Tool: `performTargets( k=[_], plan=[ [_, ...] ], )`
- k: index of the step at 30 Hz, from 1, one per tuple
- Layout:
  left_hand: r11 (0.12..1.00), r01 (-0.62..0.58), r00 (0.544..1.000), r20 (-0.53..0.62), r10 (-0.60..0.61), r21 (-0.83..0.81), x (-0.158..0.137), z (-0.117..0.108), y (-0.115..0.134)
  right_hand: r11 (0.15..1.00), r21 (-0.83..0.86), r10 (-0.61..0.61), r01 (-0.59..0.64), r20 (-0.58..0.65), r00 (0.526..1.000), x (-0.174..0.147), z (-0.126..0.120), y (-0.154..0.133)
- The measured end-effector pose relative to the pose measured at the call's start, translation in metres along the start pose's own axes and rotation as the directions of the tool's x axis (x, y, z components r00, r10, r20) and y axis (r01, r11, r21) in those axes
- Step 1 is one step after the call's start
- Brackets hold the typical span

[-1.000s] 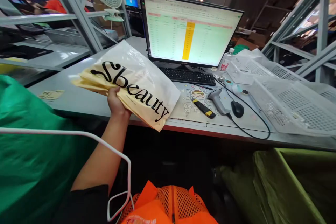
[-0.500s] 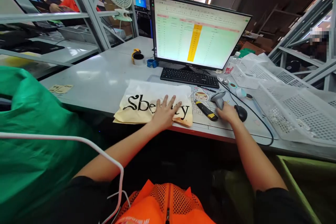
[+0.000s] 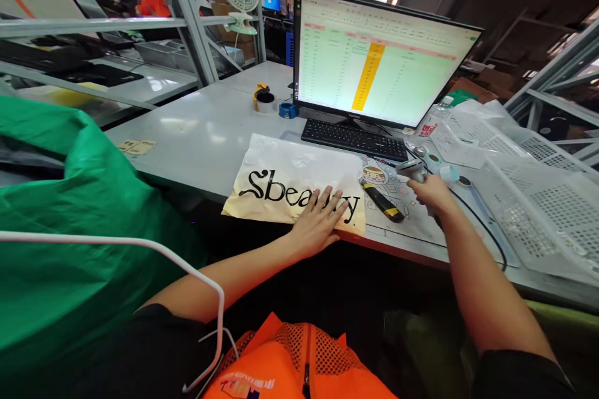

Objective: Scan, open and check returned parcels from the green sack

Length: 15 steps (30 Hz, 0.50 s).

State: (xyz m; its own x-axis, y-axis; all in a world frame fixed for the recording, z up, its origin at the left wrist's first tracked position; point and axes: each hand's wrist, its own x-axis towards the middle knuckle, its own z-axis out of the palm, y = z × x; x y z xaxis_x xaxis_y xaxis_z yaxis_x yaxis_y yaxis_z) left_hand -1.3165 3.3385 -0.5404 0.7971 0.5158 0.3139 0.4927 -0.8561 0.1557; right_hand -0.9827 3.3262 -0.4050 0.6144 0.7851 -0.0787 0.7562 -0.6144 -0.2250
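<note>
A white and pale yellow plastic mailing bag (image 3: 262, 190) printed with "Sbeauty" lies flat at the table's front edge. My left hand (image 3: 319, 218) rests on its lower right part, fingers spread, covering some letters. My right hand (image 3: 433, 194) is wrapped round the handle of a grey barcode scanner (image 3: 410, 169), its head pointing left over the desk mat. Between the bag and the scanner lies a black and yellow utility knife (image 3: 382, 202). The mat (image 3: 397, 190) under it carries a cartoon drawing.
A monitor (image 3: 369, 62) with a spreadsheet stands behind a black keyboard (image 3: 353, 139). Tape rolls (image 3: 266, 101) sit left of it. White perforated baskets (image 3: 547, 199) occupy the right side. Green fabric (image 3: 56, 249) and a white bar (image 3: 140, 240) are at the left.
My right hand has raised the scanner slightly off the mat. My left hand has slid towards the bag's lower right edge. The view has turned a little left.
</note>
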Motion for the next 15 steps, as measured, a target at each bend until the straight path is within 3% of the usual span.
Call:
performTargets(
  k=[3, 6, 8, 12, 14, 15],
  plan=[
    [1.000, -0.026, 0.998, -0.061, 0.025, -0.013, -0.010, -0.004, 0.000, 0.982, 0.135, -0.149, 0.130, 0.141, 0.979, -0.033, -0.040, -0.012],
    [0.993, 0.117, 0.991, -0.058, -0.118, -0.015, -0.007, -0.014, -0.011, 0.957, 0.146, -0.275, 0.249, 0.204, 0.939, -0.072, -0.074, -0.029],
    [0.978, 0.208, 0.977, -0.029, -0.209, -0.024, -0.003, -0.023, -0.021, 0.947, 0.100, -0.320, 0.306, 0.170, 0.932, -0.090, -0.088, -0.036],
    [0.976, 0.209, 0.977, 0.053, -0.206, -0.061, -0.001, -0.053, -0.040, 0.934, 0.012, -0.357, 0.357, 0.073, 0.931, -0.105, -0.100, -0.028],
    [0.963, 0.251, 0.967, -0.011, -0.254, -0.099, -0.002, -0.076, -0.056, 0.949, 0.017, -0.314, 0.314, 0.036, 0.949, -0.107, -0.105, -0.020],
    [0.946, 0.286, 0.945, -0.115, -0.305, -0.154, -0.001, -0.089, -0.067, 0.954, 0.029, -0.299, 0.298, 0.010, 0.954, -0.108, -0.108, -0.016]
  ],
)
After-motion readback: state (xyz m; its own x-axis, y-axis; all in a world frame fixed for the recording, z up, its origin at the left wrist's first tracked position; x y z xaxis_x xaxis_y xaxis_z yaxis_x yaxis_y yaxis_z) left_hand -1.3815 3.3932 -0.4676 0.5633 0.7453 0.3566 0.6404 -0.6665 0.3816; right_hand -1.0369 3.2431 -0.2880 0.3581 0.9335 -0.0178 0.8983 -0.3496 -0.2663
